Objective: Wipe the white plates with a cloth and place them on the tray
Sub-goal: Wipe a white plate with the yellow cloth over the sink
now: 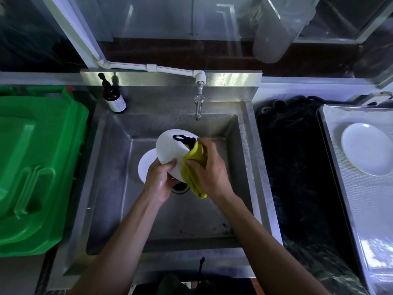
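Steel sink (110, 188) catching drips, left hand (159, 179) is gripping a tilted plate (172, 150) while right hand (209, 169) is clutching the cloth (194, 167) against it, tray (361, 209) waiting beyond the right hand.

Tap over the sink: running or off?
Off, as far as visible: no stream falls from the tap into the sink.

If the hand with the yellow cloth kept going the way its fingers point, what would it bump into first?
The right hand, gripping the yellow cloth, points up-left, so it likely meets the held white plate first.
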Action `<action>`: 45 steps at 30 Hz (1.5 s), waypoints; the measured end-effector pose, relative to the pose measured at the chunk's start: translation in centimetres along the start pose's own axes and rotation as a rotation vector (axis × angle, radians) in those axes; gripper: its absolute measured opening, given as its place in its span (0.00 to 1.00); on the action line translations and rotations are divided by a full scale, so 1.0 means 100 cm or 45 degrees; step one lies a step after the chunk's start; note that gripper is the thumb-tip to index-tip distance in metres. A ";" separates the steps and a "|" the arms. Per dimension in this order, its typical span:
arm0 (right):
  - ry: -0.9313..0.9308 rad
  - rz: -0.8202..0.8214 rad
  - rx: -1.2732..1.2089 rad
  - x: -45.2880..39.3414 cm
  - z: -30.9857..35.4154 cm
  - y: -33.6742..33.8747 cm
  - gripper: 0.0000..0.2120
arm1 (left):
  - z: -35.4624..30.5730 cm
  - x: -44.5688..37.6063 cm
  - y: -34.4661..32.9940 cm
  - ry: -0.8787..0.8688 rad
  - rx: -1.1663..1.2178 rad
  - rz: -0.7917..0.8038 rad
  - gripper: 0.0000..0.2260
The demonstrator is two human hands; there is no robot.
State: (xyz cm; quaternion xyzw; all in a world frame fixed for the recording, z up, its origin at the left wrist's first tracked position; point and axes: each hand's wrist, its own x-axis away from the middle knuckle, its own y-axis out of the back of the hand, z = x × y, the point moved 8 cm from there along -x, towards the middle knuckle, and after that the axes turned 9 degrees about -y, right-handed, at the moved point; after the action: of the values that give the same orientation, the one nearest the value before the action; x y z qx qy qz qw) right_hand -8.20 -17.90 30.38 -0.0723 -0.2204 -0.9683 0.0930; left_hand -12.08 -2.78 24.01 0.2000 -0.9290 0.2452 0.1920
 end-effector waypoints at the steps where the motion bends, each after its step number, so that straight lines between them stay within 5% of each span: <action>1: 0.033 0.016 0.037 0.002 0.004 -0.006 0.25 | -0.001 0.001 -0.002 -0.007 0.021 0.009 0.14; 5: 0.268 -0.080 0.457 0.012 0.013 -0.021 0.23 | -0.007 0.001 -0.010 -0.053 0.131 0.044 0.13; 13: 0.114 -0.008 0.757 0.024 -0.008 -0.038 0.28 | -0.004 0.004 -0.008 -0.039 0.211 -0.012 0.16; 31: -0.344 0.000 0.240 -0.003 -0.053 -0.016 0.27 | -0.001 0.015 -0.014 -0.005 0.173 0.094 0.24; 45: -0.365 -0.065 -0.081 -0.044 -0.061 0.016 0.27 | -0.013 0.024 -0.006 0.011 -0.003 0.344 0.14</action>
State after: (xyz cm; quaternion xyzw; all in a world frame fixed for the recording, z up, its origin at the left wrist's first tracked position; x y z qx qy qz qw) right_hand -4.16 -21.33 24.80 -0.2071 -0.2023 -0.9566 0.0336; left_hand -13.47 -3.22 26.37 0.0719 -0.9469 0.2686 0.1613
